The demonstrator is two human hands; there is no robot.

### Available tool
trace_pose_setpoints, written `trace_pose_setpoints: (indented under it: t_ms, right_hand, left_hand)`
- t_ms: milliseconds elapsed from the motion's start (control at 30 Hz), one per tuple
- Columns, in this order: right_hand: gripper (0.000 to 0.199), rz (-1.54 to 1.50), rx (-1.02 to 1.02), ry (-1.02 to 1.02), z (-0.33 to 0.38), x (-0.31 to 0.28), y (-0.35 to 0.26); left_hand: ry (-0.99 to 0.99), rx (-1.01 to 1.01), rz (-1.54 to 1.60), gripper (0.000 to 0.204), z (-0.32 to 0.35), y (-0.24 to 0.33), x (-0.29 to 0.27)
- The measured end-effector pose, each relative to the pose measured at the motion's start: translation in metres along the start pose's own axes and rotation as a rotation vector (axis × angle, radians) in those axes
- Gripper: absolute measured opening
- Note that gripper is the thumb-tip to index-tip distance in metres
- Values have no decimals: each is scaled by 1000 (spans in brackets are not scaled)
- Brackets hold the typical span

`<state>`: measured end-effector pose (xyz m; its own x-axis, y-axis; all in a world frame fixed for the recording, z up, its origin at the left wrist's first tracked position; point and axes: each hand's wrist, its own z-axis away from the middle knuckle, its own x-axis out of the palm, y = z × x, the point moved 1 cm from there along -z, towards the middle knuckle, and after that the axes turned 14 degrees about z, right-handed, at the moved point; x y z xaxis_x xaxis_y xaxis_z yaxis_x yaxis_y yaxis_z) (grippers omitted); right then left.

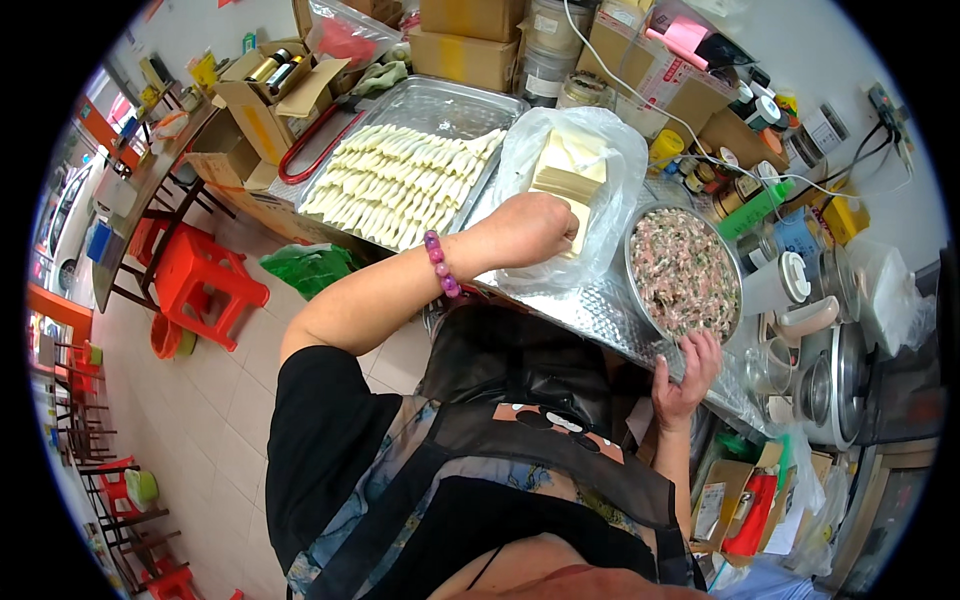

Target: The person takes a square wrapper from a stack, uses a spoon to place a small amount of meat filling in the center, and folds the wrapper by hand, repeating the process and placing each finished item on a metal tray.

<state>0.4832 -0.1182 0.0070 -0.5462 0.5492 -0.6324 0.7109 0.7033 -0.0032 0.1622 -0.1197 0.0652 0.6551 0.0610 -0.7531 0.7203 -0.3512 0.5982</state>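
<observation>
My left hand (532, 231), with a purple bead bracelet (441, 264) on its wrist, reaches across the table. Its fingers are curled closed over the near end of a stack of square pale wrappers (568, 178); whatever they hold is hidden. The wrappers lie on a clear plastic bag (517, 160). To the right stands a round metal bowl (633, 272) full of minced meat (682, 265) with green bits. My right hand (688, 378) is at the bowl's near rim, thumb apart from the fingers. Folded dumplings (400, 180) lie in rows on a metal tray (440, 100) at left.
Jars (700, 178), a green bottle (757, 207) and a white-lidded container (779, 281) crowd the right side. Cardboard boxes (465, 58) and tubs (549, 72) stand behind. A white cable (665, 115) hangs over the back. Red stools (205, 277) stand on the tiled floor at left.
</observation>
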Motion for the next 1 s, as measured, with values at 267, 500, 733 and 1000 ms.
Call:
trace_pose_setpoints:
  t_ms: [267, 500, 733, 1000]
  right_hand:
    - [28, -16, 30, -109, -19, -14, -9]
    - [24, -91, 58, -138, -21, -14, 0]
    - [17, -178, 170, -70, -26, -23, 9]
    - [11, -233, 194, -138, -31, -20, 8]
  left_hand:
    - [-51, -87, 4, 10, -7, 4, -8]
    - [-5, -106, 82, 13, -11, -5, -12]
    - [447, -279, 969, 19, 3, -53, -22]
    - [450, 108, 2324, 42, 36, -50, 3]
